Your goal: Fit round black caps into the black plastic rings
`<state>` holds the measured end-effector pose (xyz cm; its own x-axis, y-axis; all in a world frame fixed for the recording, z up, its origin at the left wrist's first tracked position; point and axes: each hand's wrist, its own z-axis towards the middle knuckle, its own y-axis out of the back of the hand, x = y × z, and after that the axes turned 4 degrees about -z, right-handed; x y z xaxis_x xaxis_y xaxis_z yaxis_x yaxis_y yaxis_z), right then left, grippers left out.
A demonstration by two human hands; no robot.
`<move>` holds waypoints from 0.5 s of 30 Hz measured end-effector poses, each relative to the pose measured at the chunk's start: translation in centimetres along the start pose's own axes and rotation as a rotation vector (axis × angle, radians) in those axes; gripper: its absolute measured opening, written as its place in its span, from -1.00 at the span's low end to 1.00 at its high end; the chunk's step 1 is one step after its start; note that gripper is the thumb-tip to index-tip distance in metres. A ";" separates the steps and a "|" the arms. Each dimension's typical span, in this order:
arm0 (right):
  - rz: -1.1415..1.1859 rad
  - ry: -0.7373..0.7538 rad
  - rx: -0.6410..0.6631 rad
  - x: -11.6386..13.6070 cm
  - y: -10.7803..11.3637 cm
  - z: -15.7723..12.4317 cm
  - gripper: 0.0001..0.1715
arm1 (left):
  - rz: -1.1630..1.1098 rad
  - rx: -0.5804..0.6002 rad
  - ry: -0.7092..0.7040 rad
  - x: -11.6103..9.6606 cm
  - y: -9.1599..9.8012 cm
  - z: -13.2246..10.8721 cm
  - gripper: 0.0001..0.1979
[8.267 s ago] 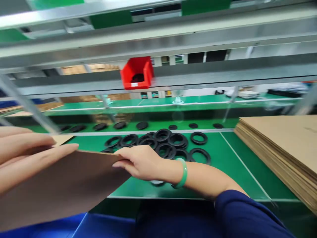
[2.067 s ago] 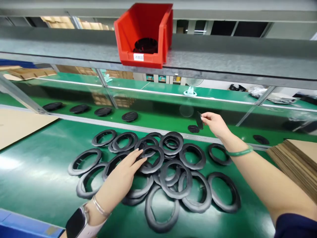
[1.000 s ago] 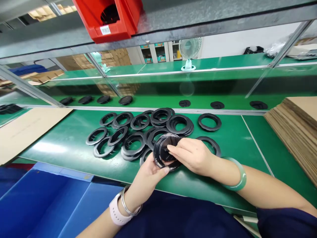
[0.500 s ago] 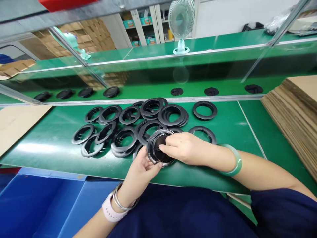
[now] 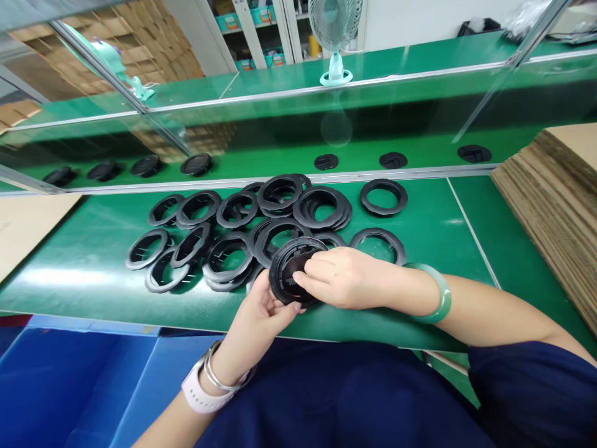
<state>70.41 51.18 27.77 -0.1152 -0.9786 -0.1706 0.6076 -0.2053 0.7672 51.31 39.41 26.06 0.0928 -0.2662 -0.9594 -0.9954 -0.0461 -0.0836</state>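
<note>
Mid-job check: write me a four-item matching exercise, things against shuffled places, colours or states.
1. left hand
2. right hand
3. bangle
4. tall cardboard stack

A. on the dark disc inside the held ring
B. at the right of the green table
C. gripping that ring's rim
D. pale green

Pairs: 1-C; 2-A; 3-D; 4-B

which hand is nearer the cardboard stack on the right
Right. The right hand, at the black ring, is apart from the cardboard stack, to its left; the left hand, holding that ring, is farther left.

No text legible; labels (image 5: 231, 21) on teal boxes (image 5: 257, 17) too small.
</note>
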 end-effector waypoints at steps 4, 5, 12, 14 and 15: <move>0.106 -0.056 0.110 -0.3 0.0 0.0 -0.69 | 0.008 0.028 0.009 0.2 0.3 0.2 -0.45; 0.127 -0.076 0.148 -0.4 0.1 0.0 -0.69 | 0.010 0.038 0.013 0.2 0.3 0.2 -0.45; 0.186 -0.150 0.312 -0.3 0.4 0.3 -0.70 | 0.001 0.054 0.029 -0.3 0.2 0.0 -0.46; 0.182 -0.145 0.314 -0.1 0.4 0.3 -0.70 | -0.015 0.062 0.045 -0.3 0.3 0.0 -0.47; 0.177 -0.142 0.311 -0.1 0.4 0.3 -0.70 | -0.022 0.066 0.054 -0.2 0.3 0.1 -0.47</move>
<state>70.36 51.18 28.27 -0.1508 -0.9872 0.0517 0.3631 -0.0066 0.9317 50.96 39.52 26.25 0.1144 -0.3173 -0.9414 -0.9922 0.0104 -0.1240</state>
